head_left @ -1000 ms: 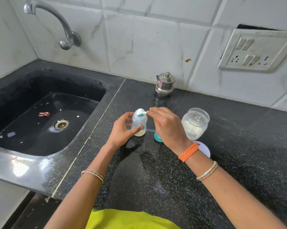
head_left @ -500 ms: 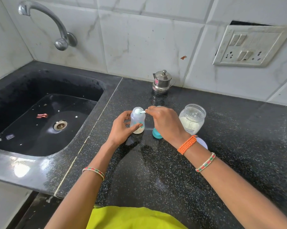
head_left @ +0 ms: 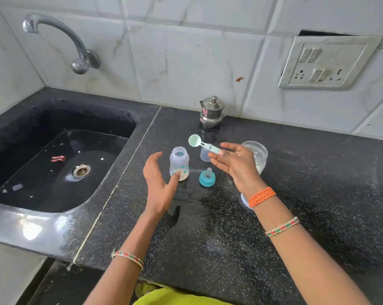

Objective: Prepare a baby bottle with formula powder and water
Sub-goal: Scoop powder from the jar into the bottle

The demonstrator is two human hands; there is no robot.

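1. Our right hand (head_left: 234,164) hides much of the powder jar (head_left: 259,156).
2. Our right wrist covers most of the white lid (head_left: 244,202) lying flat on the counter.
3. The clear cap (head_left: 204,156) sits partly behind the scoop (head_left: 204,146) handle.
4. The bottom edge cuts off both forearms.

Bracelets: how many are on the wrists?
3. An orange one and a beaded one on the right arm; a beaded one on the left. None seem hidden.

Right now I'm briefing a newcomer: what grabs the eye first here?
The right hand holds a mint scoop above the open baby bottle, which has powder at its bottom. The left hand is open beside it; the teal nipple ring lies on the counter.
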